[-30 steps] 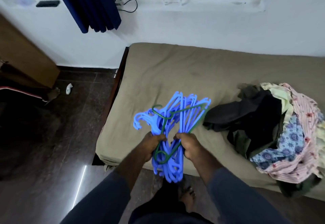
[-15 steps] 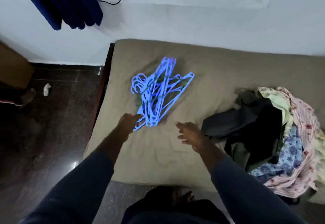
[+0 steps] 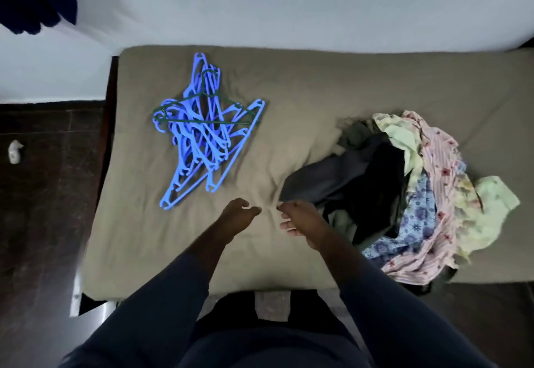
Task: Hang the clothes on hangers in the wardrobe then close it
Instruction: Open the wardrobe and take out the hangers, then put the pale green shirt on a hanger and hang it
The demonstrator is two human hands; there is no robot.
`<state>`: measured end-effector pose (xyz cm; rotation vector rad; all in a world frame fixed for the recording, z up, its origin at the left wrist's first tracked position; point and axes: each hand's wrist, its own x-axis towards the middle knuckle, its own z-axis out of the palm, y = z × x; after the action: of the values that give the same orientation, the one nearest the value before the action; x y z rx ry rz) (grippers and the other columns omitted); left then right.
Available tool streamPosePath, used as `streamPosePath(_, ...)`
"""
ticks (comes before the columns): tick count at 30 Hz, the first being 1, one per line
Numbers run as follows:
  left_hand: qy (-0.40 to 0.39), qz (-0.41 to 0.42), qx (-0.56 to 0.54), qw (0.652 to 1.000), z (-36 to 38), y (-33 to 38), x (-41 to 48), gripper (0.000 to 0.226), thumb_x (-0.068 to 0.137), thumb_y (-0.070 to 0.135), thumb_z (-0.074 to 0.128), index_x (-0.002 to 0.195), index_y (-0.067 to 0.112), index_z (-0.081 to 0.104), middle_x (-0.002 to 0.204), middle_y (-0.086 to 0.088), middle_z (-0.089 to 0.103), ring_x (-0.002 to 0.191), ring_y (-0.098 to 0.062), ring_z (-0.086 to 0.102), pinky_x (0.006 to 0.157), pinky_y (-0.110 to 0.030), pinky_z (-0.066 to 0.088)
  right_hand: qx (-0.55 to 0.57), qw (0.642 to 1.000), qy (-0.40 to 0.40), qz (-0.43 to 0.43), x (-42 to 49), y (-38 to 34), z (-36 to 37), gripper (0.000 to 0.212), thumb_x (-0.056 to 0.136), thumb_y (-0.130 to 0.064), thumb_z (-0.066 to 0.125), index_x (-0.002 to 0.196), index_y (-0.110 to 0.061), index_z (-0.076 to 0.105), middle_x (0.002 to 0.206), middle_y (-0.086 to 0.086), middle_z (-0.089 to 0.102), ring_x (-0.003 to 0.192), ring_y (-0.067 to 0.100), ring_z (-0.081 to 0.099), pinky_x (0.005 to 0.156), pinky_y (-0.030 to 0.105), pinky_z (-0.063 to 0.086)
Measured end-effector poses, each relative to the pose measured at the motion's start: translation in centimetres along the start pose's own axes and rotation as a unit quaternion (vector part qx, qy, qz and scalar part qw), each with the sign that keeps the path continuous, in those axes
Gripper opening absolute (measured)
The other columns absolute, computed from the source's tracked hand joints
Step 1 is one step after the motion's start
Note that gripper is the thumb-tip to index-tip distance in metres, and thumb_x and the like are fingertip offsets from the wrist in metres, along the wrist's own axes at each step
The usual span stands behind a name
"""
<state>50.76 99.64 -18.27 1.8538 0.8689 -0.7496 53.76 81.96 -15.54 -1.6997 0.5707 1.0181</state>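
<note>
Both hands have drawn back from the dropped bundle: left hand point(image 3: 237, 216) and right hand point(image 3: 299, 221) hover at lower centre, fingers released, holding nothing. Just right lies the clothes heap point(image 3: 404, 188); farther, upper left on the bed point(image 3: 318, 93), the hangers point(image 3: 202, 136). Pairing starts; next, probably, lifting one garment.

Holding left hand point(image 3: 238, 217) and right hand point(image 3: 300, 223) empty, loosely curled, over the bed point(image 3: 318, 84); looking down at tangled blue hangers point(image 3: 202, 136) lying leftward and a clothes pile point(image 3: 375, 171) lying rightward.
</note>
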Motion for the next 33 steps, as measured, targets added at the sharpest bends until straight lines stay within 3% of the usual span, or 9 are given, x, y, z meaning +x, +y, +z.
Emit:
streamPosePath(3,-0.011,-0.001,-0.009,1.0,3.9,1.8,-0.2,0.043,0.082,0.042,0.073,0.115,0.016,0.061,0.12,-0.005,0.058,0.108,-0.023,0.059,0.088,-0.033,0.05,-0.007,1.0,0.008,-0.015,0.2,0.7,-4.6,0.024,0.091,-0.04,0.065,0.102,-0.018,0.065,0.101,-0.001,0.067,0.083,0.018,0.069,0.072,0.03,0.05)
streamPosePath(7,-0.064,0.029,0.002,0.998,9.6,5.4,-1.1,0.022,0.084,0.029,0.072,0.082,0.016,0.056,0.077,-0.001,0.055,0.07,-0.018,0.05,0.065,-0.028,0.041,0.014,0.999,0.05,-0.004,0.9,2.3,-11.6,0.02,0.094,-0.037,0.064,0.092,-0.018,0.061,0.087,0.0,0.064,0.074,0.018,0.065,0.065,0.027,0.049)
streamPosePath(10,-0.09,0.059,0.033,0.994,13.8,8.2,-1.7,0.034,0.085,0.026,0.069,0.065,0.021,0.042,0.065,0.001,0.044,0.063,-0.016,0.042,0.06,-0.028,0.035,0.036,0.996,0.074,0.016,1.0,4.0,-16.5,0.02,0.096,-0.034,0.062,0.083,-0.019,0.058,0.083,0.002,0.059,0.072,0.019,0.064,0.067,0.029,0.048)
streamPosePath(16,-0.143,0.104,0.082,0.981,19.8,12.3,-3.3,0.013,0.087,0.025,0.066,0.084,0.014,0.059,0.077,-0.008,0.054,0.071,-0.019,0.053,0.063,-0.03,0.042,0.101,0.988,0.108,0.039,0.6,7.0,-22.6,0.019,0.098,-0.033,0.059,0.086,-0.018,0.058,0.094,0.006,0.059,0.082,0.025,0.064,0.072,0.034,0.048)
streamPosePath(22,-0.147,0.093,0.088,0.981,22.3,14.5,-3.4,0.028,0.089,0.031,0.068,0.107,0.01,0.064,0.088,-0.007,0.066,0.075,-0.017,0.062,0.056,-0.023,0.043,0.128,0.984,0.114,0.038,0.8,9.9,-25.3,0.027,0.097,-0.033,0.061,0.11,-0.009,0.059,0.089,0.0,0.06,0.084,0.024,0.068,0.076,0.038,0.054)
streamPosePath(27,-0.134,0.087,0.093,0.983,22.6,15.5,-3.3,0.029,0.09,0.032,0.067,0.11,0.011,0.063,0.096,-0.014,0.072,0.08,-0.021,0.067,0.064,-0.03,0.049,0.14,0.982,0.117,0.053,1.5,11.8,-27.6,0.037,0.096,-0.034,0.062,0.122,-0.008,0.057,0.096,0.001,0.061,0.086,0.025,0.07,0.068,0.032,0.052)
streamPosePath(31,-0.138,0.09,0.102,0.981,23.2,15.8,-3.5,0.029,0.09,0.031,0.067,0.111,0.011,0.062,0.096,-0.013,0.07,0.081,-0.021,0.066,0.065,-0.03,0.048,0.147,0.978,0.134,0.061,2.1,12.6,-29.5,0.034,0.096,-0.031,0.062,0.118,-0.006,0.06,0.093,0.005,0.062,0.082,0.024,0.067,0.073,0.036,0.054)
streamPosePath(33,-0.148,0.095,0.111,0.978,23.8,16.1,-4.0,0.027,0.091,0.029,0.066,0.112,0.011,0.061,0.093,-0.011,0.067,0.078,-0.019,0.063,0.064,-0.028,0.046,0.115,0.98,0.154,0.056,2.3,12.9,-30.5,0.024,0.094,-0.03,0.064,0.101,-0.007,0.064,0.086,0.01,0.061,0.076,0.023,0.062,0.077,0.038,0.056)
